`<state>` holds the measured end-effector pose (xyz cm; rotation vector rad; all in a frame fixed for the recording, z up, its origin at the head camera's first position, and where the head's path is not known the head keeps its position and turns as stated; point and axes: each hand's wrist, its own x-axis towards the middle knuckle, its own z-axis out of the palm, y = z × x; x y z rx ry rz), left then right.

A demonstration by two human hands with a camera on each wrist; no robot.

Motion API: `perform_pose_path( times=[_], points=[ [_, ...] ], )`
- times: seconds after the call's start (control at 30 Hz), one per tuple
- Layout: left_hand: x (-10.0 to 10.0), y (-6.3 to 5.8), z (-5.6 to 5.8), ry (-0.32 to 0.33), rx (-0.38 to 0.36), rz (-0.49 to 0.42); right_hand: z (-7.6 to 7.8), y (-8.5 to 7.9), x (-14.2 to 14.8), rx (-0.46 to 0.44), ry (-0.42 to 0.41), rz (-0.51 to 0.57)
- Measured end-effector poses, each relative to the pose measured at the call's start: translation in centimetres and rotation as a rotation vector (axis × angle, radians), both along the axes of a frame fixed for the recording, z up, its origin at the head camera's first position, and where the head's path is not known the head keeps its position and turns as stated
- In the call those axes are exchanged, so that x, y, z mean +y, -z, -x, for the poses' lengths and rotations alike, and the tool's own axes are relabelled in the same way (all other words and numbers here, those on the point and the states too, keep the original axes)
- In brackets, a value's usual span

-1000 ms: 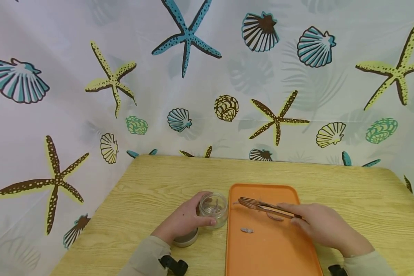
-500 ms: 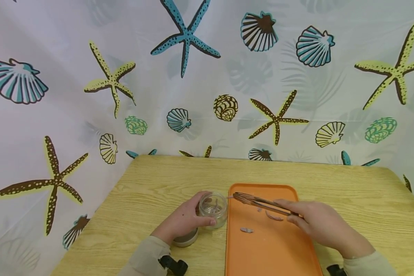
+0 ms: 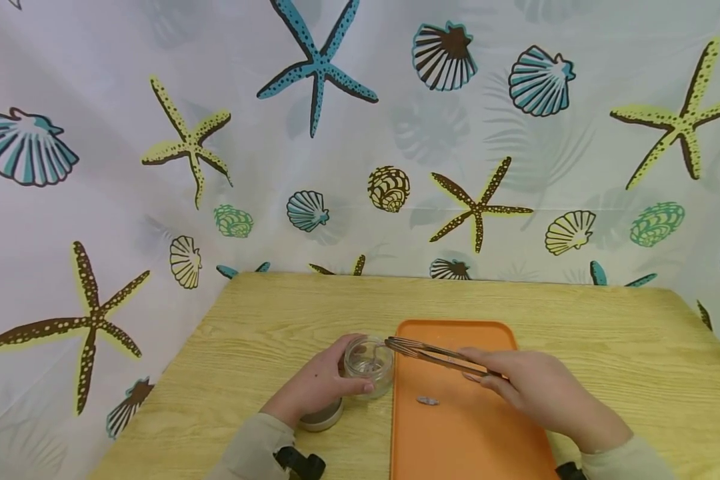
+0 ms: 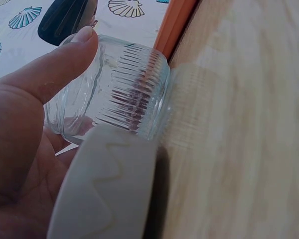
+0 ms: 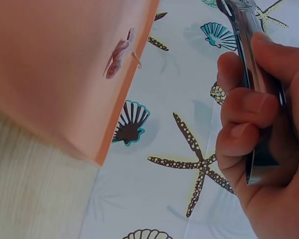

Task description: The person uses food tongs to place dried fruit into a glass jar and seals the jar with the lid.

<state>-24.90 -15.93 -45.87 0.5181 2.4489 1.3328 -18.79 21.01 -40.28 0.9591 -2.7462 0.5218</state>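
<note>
L hand (image 3: 318, 383) grasping clear glass jar w/ ribbed wall (image 3: 383, 387), thumb on near side, fingers round far side; jar upright on light wood-grain table (image 3: 264, 313), just L of orange rectangular tray w/ raised rim (image 3: 468, 433). Small thin pcs (image 3: 373, 363) inside jar, detail unclear. R hand (image 3: 537, 387) grasping long slim metal tongs (image 3: 432, 353) at handle end, fingers curled round; tongs run L over far part of tray, tips at jar's R rim. Can't tell if tips hold anything. Small greyish elongated pc (image 3: 427, 401) lies on tray, L side, nearer than tongs; another pc (image 3: 471, 377) by R fingertips, partly hidden. Pale round lid (image 3: 323, 417) on table, near side of jar & a bit L, partly covered by L hand. Beige sleeves (image 3: 255, 447), black wrist straps (image 3: 300, 461). Far side: white curtain w/ starfish & shell prints (image 3: 348, 233).
</note>
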Motion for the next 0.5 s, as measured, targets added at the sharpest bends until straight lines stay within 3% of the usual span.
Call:
perform_pose_path(
  times=[0.27, 0.5],
  points=[
    [0.0, 0.1, 0.1, -0.003, -0.022, -0.003, 0.1, 0.0, -0.8, 0.053, -0.02, 0.02],
    [-0.1, 0.1, 0.1, 0.007, -0.018, -0.015, 0.0, 0.1, -1.2, 0.027, -0.034, 0.011]
  ],
)
